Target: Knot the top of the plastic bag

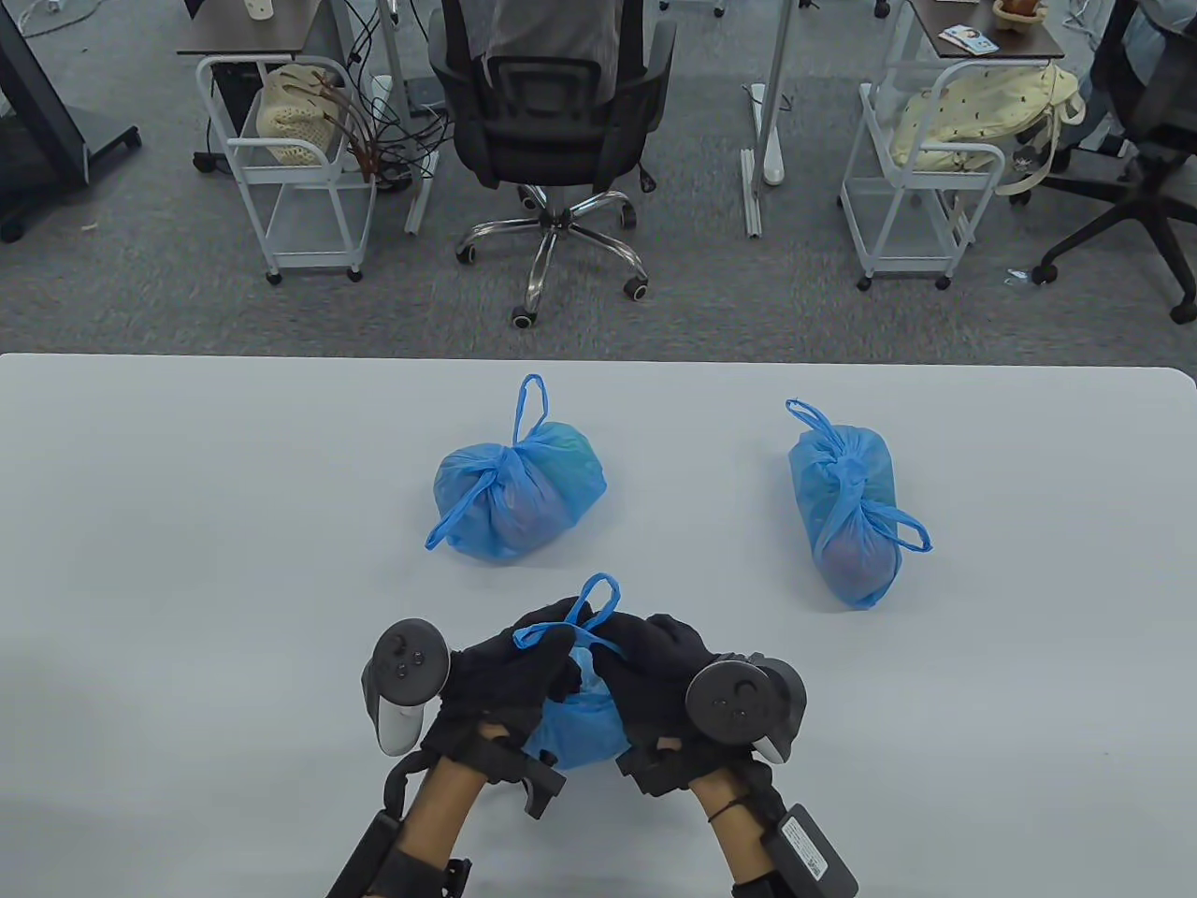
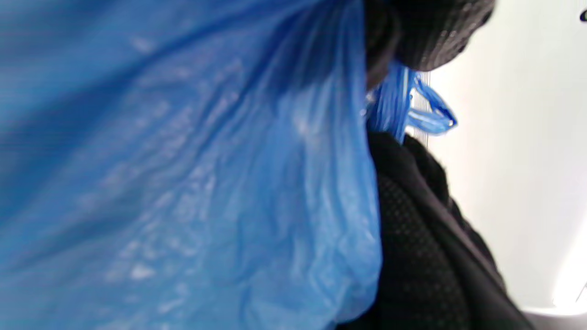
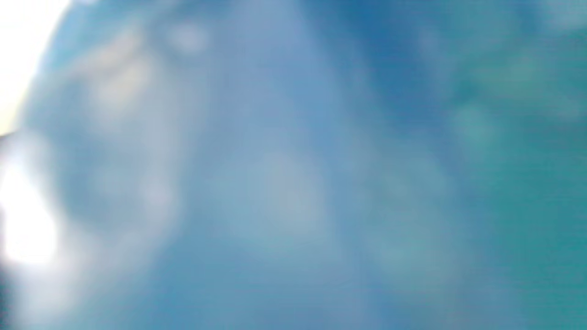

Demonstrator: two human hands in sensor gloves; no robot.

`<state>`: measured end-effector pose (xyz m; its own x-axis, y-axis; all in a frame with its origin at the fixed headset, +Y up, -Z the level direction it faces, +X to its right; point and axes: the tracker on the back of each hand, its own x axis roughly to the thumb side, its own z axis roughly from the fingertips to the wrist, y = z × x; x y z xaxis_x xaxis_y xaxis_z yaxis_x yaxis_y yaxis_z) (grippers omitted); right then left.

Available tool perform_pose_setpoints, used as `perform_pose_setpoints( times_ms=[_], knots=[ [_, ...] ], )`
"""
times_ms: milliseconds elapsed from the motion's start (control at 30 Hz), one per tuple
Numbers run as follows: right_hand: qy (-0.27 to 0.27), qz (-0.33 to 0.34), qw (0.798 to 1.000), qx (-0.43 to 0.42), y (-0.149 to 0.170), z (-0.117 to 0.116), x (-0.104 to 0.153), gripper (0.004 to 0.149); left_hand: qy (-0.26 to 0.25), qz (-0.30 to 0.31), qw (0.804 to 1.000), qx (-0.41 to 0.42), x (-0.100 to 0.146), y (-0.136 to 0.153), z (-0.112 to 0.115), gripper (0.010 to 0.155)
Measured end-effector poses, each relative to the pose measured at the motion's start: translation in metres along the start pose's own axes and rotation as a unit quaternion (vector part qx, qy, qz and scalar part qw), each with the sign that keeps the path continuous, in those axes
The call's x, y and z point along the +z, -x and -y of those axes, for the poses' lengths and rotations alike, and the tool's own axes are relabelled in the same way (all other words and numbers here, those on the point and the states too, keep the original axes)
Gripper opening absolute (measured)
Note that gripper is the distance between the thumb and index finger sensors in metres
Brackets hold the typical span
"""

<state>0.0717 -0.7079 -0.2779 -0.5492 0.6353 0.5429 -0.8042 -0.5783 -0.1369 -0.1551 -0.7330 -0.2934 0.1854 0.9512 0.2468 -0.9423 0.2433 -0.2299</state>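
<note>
At the near edge of the pale grey table, my left hand and right hand both pinch the handles of the blue bag between them, two tied bags beyond, an office chair on grey carpet behind.

Your left hand and right hand close around a blue plastic bag at the near edge of the white table, fingers curled onto its gathered top, where one handle loop stands clear above your knuckles. A tracker sits on the back of each hand. Farther back lie two more blue bags, both knotted: one near the table's middle, one well off to the right. Beyond the table edge stand a black office chair and two white wire carts on grey carpet.
</note>
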Motion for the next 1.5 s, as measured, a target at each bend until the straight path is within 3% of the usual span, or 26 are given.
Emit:
perform_pose_setpoints(
  times_ms=[167, 267, 467, 533, 667, 800, 900, 1500],
  knots=[
    [-0.013, -0.004, 1.000, -0.018, 0.004, 0.001, 0.000, 0.036, 0.012, -0.007, 1.000, 0.027, -0.001, 0.004, 0.001, 0.049],
    [-0.023, -0.025, 0.997, -0.070, 0.011, 0.005, 0.001, 0.045, 0.012, 0.000, 0.999, 0.033, 0.000, 0.002, -0.001, 0.048],
    [0.045, -0.041, 0.986, -0.156, 0.013, 0.021, 0.001, 0.066, 0.046, 0.014, 0.999, 0.019, -0.002, -0.001, 0.003, 0.048],
    [0.056, -0.031, 0.984, -0.164, 0.009, 0.025, -0.002, 0.062, 0.070, 0.020, 0.997, -0.014, -0.004, -0.005, 0.006, 0.048],
    [0.114, -0.027, 0.980, -0.162, 0.004, 0.033, -0.001, 0.037, 0.074, 0.017, 0.997, -0.032, -0.004, -0.004, 0.009, 0.048],
    [0.136, -0.022, 0.980, -0.143, 0.001, 0.038, 0.001, 0.035, 0.069, -0.010, 0.993, 0.100, -0.003, 0.007, 0.004, 0.049],
    [0.142, -0.023, 0.979, -0.145, 0.000, 0.038, 0.002, 0.035, 0.066, -0.029, 0.978, 0.198, -0.003, 0.017, -0.002, 0.049],
    [0.091, 0.048, 0.993, -0.050, -0.021, 0.027, 0.001, 0.035, 0.084, -0.060, 0.953, 0.285, -0.003, 0.026, 0.003, 0.043]
  ],
)
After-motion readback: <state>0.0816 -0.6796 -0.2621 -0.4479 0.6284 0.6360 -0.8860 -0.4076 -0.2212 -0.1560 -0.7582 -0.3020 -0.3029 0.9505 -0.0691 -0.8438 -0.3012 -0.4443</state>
